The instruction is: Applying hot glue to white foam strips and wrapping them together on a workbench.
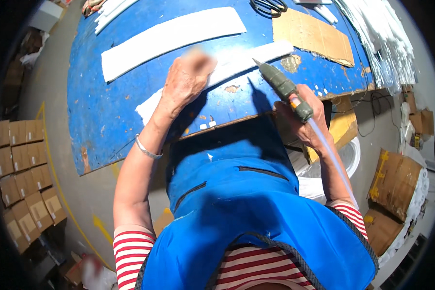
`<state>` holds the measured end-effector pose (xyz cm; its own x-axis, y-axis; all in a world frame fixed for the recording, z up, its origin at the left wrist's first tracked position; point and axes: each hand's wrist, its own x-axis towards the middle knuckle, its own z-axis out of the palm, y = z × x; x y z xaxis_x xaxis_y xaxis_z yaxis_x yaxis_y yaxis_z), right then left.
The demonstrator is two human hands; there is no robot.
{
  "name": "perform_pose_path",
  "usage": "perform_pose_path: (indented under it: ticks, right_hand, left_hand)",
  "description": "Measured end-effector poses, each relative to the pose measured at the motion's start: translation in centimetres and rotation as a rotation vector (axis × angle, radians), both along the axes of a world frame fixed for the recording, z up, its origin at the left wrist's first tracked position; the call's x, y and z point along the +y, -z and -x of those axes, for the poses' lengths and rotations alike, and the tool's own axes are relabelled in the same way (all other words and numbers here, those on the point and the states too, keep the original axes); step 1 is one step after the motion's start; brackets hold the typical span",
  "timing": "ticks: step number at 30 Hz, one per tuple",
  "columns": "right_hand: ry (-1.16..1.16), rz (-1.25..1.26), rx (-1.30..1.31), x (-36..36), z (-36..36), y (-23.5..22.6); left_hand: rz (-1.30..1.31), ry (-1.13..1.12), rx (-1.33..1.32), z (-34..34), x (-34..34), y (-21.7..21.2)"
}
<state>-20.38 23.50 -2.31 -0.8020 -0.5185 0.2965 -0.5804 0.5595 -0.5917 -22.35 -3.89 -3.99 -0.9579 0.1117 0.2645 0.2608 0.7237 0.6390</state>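
Note:
My right hand (307, 113) is wrapped round a dark green glue gun (281, 83), its nozzle pointing up and left. A long translucent glue stick (331, 152) trails from the gun's back end along my forearm. The nozzle tip hangs over or beside a narrow white foam strip (270, 50); whether it touches cannot be told. My left hand (186, 79) is closed over the middle of this strip, with the fingers curled and partly blurred. Part of the strip is hidden beneath that hand. Farther off lies a wide white foam sheet (174, 41), flat and untouched.
Under everything is a worn blue table (94, 104). A cardboard piece (311, 36) and black-handled scissors (268, 7) lie at the far side. White foam lengths (379, 38) are heaped at right. Cartons (26, 150) are stacked on the left floor; a large box (396, 183) stands right.

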Motion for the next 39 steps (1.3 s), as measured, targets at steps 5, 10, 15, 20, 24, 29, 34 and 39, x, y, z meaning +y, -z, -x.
perform_pose_path:
  ticks: [5, 10, 15, 20, 24, 29, 34, 39]
  right_hand:
    - [-0.071, -0.053, 0.211, -1.1, 0.6, 0.2]
    - [-0.118, -0.128, 0.241, -1.8, 0.5, -0.1]
    - [-0.120, -0.160, 0.241, -2.3, 0.3, -0.4]
    - [-0.089, -0.171, 0.238, -2.2, 0.2, -0.3]
    - [-0.088, -0.189, 0.245, -2.1, 0.4, -0.2]
    - [-0.073, -0.170, 0.247, -2.1, 0.4, -0.1]
    - [-0.090, -0.166, 0.247, -2.2, 0.3, 0.1]
    - [-0.086, -0.176, 0.268, -2.4, 0.5, 0.4]
  left_hand:
    - [-0.046, -0.007, -0.022, 0.3, 0.0, -0.1]
    - [-0.116, -0.046, -0.065, 0.1, 0.2, -0.4]
    - [-0.112, -0.024, -0.088, -0.2, 0.2, -0.5]
    - [-0.151, -0.055, -0.080, -0.3, 0.3, -0.5]
    - [-0.149, -0.053, -0.065, -0.3, 0.4, -0.5]
    - [-0.148, -0.048, -0.081, -0.3, 0.3, -0.5]
    - [-0.146, -0.050, -0.090, -0.3, 0.3, -0.6]
    - [-0.151, -0.045, -0.092, -0.1, 0.1, -0.5]
